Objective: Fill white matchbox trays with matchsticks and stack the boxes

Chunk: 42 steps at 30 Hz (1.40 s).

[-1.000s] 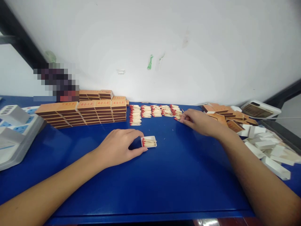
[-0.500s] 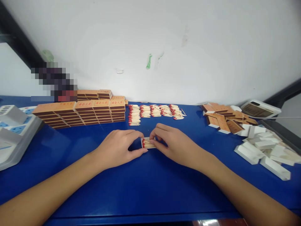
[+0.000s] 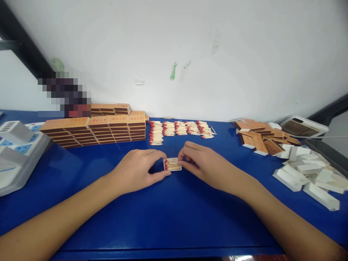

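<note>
A small white matchbox tray (image 3: 175, 170) lies on the blue table in front of me. Inside it is a layer of matches (image 3: 171, 165), their red heads towards the left. My left hand (image 3: 138, 168) steadies the tray's left end, thumb at the near side and index finger at the far corner. At the right end my right hand (image 3: 202, 159) has thumb and fingers pinched together against the tail ends of the matches. Whether a match is caught between those fingertips is hidden.
Loose matches (image 3: 168, 129) lie in several bundles by the wall. Filled-looking matchboxes (image 3: 108, 128) are stacked at left, beside a power strip (image 3: 19, 159). To the right are a heap of matchbox sleeves (image 3: 257, 134), white trays (image 3: 304, 168) and a phone (image 3: 303, 125).
My right hand has shifted slightly right, from over the matches to the tray's right end, uncovering more of them. My left hand keeps its place on the tray.
</note>
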### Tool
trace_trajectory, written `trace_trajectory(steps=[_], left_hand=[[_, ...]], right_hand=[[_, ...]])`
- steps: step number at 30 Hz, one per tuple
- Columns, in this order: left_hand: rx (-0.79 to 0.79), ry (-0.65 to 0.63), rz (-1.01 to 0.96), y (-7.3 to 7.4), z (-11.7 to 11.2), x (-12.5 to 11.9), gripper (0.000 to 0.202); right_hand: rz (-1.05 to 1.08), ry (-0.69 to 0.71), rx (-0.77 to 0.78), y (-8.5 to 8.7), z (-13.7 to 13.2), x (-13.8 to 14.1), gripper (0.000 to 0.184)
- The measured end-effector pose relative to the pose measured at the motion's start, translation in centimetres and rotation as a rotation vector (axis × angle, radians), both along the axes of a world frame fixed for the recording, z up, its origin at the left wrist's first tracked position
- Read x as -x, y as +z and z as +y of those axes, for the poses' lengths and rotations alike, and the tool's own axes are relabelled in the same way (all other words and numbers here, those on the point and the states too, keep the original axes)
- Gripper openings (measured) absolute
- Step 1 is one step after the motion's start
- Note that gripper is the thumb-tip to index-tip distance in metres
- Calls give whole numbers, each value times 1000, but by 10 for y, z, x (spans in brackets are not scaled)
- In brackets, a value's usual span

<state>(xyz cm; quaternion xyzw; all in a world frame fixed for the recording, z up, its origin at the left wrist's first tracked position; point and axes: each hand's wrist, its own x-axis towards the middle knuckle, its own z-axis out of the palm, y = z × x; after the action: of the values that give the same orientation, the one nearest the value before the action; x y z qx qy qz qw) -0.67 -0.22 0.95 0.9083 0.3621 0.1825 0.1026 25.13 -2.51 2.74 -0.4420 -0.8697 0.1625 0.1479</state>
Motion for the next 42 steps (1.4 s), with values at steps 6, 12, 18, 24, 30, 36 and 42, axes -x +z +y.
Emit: trace_trajectory(steps=[6, 12, 18, 24, 30, 36, 42], left_hand=[[6, -23, -13, 0, -1, 0, 33], [6, -43, -25, 1, -1, 1, 32], [-9, -28, -25, 3, 2, 5, 33], [27, -27, 4, 4, 0, 4, 33], [38, -28, 4, 5, 1, 4, 33], [54, -29, 15, 4, 1, 4, 33], [42, -18, 13, 4, 2, 3, 33]], right_hand=[[34, 15, 5, -5, 0, 5, 11], [146, -58, 30, -3, 19, -16, 12], [-23, -307, -91, -12, 66, -93, 16], [-64, -352, -20, -16, 75, -113, 24], [-116, -411, 69, -15, 75, -120, 25], [-160, -456, 108, -10, 71, -120, 21], [-87, -249, 142, 0, 47, -73, 31]])
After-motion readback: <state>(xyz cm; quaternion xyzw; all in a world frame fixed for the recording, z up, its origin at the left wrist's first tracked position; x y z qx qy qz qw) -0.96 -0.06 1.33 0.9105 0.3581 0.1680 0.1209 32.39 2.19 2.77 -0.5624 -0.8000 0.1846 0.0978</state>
